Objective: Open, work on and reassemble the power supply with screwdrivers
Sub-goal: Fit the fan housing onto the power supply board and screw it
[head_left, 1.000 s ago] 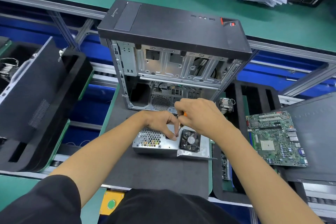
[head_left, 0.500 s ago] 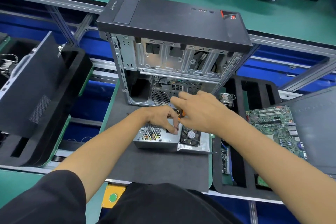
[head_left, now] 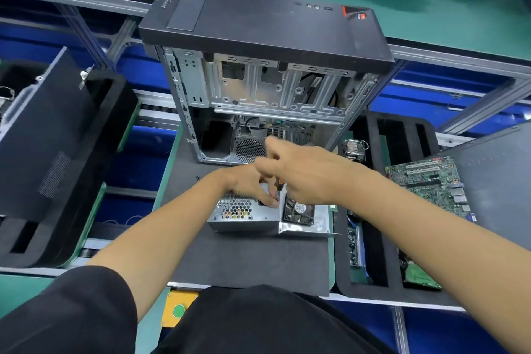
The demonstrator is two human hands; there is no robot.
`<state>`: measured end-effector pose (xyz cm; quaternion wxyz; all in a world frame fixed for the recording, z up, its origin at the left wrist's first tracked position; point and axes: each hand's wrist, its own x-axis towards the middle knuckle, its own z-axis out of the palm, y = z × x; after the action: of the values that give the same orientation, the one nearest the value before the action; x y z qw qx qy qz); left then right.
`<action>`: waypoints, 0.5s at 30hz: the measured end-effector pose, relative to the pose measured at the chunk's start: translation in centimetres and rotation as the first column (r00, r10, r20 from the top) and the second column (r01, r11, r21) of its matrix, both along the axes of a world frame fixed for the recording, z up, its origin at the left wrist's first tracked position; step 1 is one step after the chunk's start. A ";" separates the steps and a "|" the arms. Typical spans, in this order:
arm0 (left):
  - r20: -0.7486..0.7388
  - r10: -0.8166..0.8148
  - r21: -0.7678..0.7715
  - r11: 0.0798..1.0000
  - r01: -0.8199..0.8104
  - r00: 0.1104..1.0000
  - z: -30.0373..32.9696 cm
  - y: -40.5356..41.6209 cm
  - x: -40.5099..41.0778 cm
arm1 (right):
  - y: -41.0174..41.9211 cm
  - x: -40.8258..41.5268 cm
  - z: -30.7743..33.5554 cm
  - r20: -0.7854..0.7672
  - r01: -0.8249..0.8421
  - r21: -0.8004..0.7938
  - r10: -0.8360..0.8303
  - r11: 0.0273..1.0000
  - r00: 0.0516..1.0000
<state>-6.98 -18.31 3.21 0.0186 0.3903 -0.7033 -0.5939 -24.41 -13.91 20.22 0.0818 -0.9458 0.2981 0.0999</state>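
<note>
My left hand [head_left: 249, 187] rests on the power supply [head_left: 244, 217], fingers curled at its top edge. My right hand [head_left: 304, 175] is above it, blurred, an orange-handled screwdriver [head_left: 276, 187] just visible beneath. Fan [head_left: 298, 210] exposed beside the housing. Open computer case [head_left: 267, 77] stands behind, on the black mat [head_left: 247, 261]

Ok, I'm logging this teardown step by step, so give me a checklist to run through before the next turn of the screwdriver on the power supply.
1. Power supply flat on the black mat: ok.
2. Left hand bracing the power supply's top: ok.
3. Right hand gripping the orange-handled screwdriver: cannot tell, the hand is blurred with its forefinger stretched out and hides most of the tool.
4. Tip seated in a screw: cannot tell, hidden by the fingers.
5. Fan clear of the fingers: ok, it sits open beside them.
6. Loose screws on the mat away from the work: ok.
</note>
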 end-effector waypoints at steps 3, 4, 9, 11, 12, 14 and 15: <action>-0.009 -0.021 -0.043 0.999 0.021 1.000 -0.2 0.1 0.0 | -0.1 0.4 0.1 -0.112 -0.073 0.012 0.074 0.997 0.991; -0.002 -0.001 -0.062 0.998 0.001 1.000 -0.3 0.2 0.0 | -0.2 0.6 0.1 -0.135 -0.029 -0.011 0.028 1.000 0.990; 0.030 0.016 -0.025 1.000 -0.016 0.999 -0.8 0.1 -0.1 | -0.3 0.8 -0.5 -0.123 0.166 -0.100 -0.178 0.981 0.976; 0.025 0.072 -0.009 0.997 -0.072 0.997 -0.8 0.2 0.1 | -0.3 0.5 -0.1 -0.016 0.088 -0.075 -0.089 0.993 0.996; 0.020 0.103 0.003 0.995 -0.103 0.995 -1.0 0.3 0.2 | -0.6 0.5 0.2 0.004 0.012 -0.049 -0.012 0.999 1.000; 0.027 0.104 0.036 0.994 -0.105 0.994 -1.2 0.4 0.2 | -1.5 0.6 0.7 -0.043 -0.122 0.020 0.122 0.992 0.992; 0.039 0.083 0.055 0.995 -0.085 0.996 -1.2 0.4 0.2 | -2.0 0.7 0.7 -0.081 -0.144 0.035 0.146 0.989 0.986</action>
<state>-6.78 -17.94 2.01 0.0196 0.4309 -0.6692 -0.6051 -23.70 -15.86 20.94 0.0754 -0.9587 0.2302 0.1491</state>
